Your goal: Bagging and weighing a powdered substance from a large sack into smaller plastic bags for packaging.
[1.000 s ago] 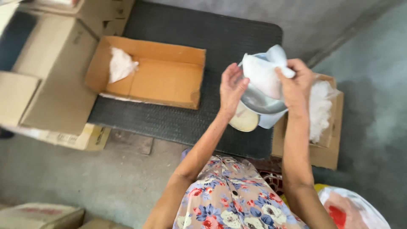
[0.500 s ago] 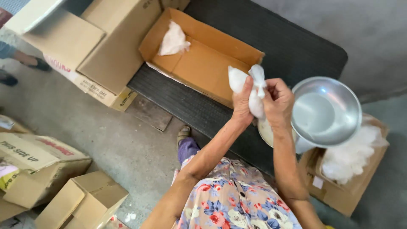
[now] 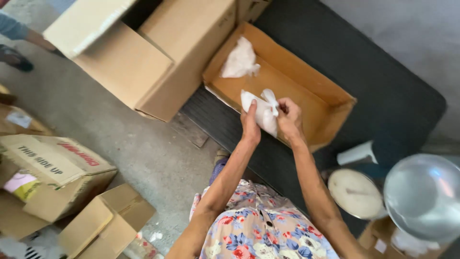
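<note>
Both my hands hold a small white filled plastic bag over the near edge of a shallow open cardboard box. My left hand presses against the bag's left side. My right hand pinches its knotted top. Another white filled bag lies in the far left corner of that box.
The shallow box rests on a dark mat. A metal bowl sits on a weighing scale at the right. Large cardboard boxes stand at the upper left, more boxes on the concrete floor at the left. Another person's arm shows at the top left.
My hands carried the white bag from the metal bowl on the right over to the shallow box. The view swung left, so the bowl now sits at the lower right.
</note>
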